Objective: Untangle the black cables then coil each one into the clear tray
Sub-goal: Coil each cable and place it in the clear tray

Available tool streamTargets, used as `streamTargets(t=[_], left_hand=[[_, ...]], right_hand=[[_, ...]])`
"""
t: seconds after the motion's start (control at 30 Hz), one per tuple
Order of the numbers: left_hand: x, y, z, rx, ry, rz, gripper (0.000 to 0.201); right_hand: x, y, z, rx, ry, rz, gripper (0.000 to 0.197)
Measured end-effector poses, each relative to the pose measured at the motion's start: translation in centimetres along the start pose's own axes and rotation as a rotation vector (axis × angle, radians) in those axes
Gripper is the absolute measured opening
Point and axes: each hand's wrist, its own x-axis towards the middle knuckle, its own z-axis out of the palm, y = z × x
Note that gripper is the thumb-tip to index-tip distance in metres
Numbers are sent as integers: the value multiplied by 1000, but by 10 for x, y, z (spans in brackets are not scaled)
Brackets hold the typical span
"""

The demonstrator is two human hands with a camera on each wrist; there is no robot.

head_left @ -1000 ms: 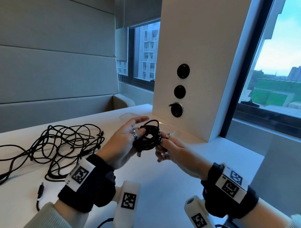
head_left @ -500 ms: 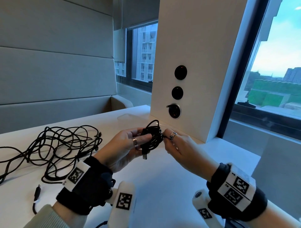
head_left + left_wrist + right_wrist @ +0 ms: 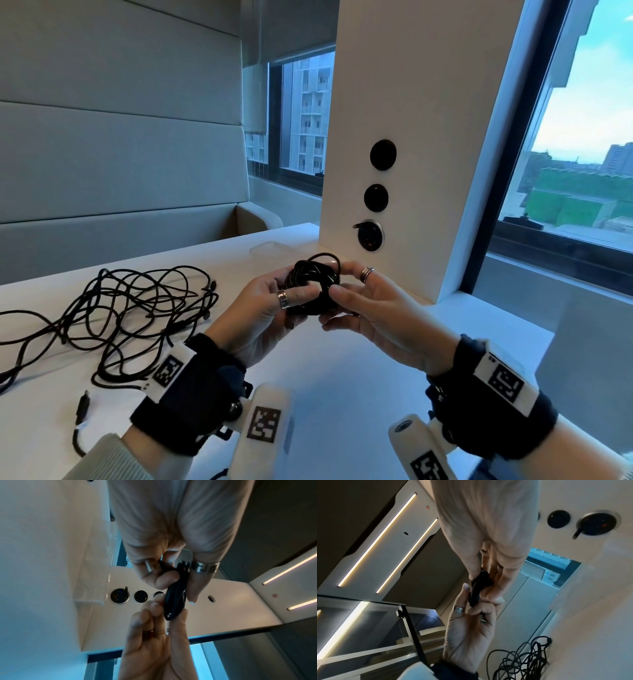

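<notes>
A small coiled black cable (image 3: 313,284) is held above the white table between both hands. My left hand (image 3: 274,301) pinches its left side, thumb in front and fingers behind. My right hand (image 3: 349,298) grips its right side with the thumb across the front. The left wrist view shows the coiled cable (image 3: 175,599) edge-on between the fingers of both hands. Left of the hands, the tangled black cables (image 3: 137,308) lie spread on the table. The clear tray (image 3: 267,244) stands faintly visible behind the hands, at the foot of the white pillar.
The white pillar (image 3: 394,102) with round black sockets (image 3: 376,198) rises just behind the hands. A loose cable plug (image 3: 82,407) lies near the table's front left. Windows run along the right and the back. A padded wall bench stands at the far left.
The coil has turned from nearly edge-on to face me and looks tighter. My right hand has shifted its hold, with the thumb now across the coil's front.
</notes>
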Motion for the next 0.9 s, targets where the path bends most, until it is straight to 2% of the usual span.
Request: streamTargets(t=[0.07,0.2,0.27,0.37,0.43,0.57,0.77,0.9], left_hand=[[-2,0,1,39,-23,-17,28],[-2,-6,9,-5,-7,35,37],[-1,-8,11,-49,38,64,31],[0,-9,13,-14,76,109,19],[-1,-9,16,-42,123,154,15],[2,-8,20,-224,187,146,31],[6,-1,15,-320,318,33,62],[6,-1,15,-438,367,24,70]], right_hand=[[1,2,3,-4,-17,-17,37],[2,7,7,-13,-20,-34,32],[2,11,8,15,-23,-24,29],[2,16,11,39,-13,-16,39],[4,15,14,39,5,-4,38],[7,13,17,29,57,10,25],[5,12,17,79,-47,52,19],[3,16,19,105,-54,88,17]])
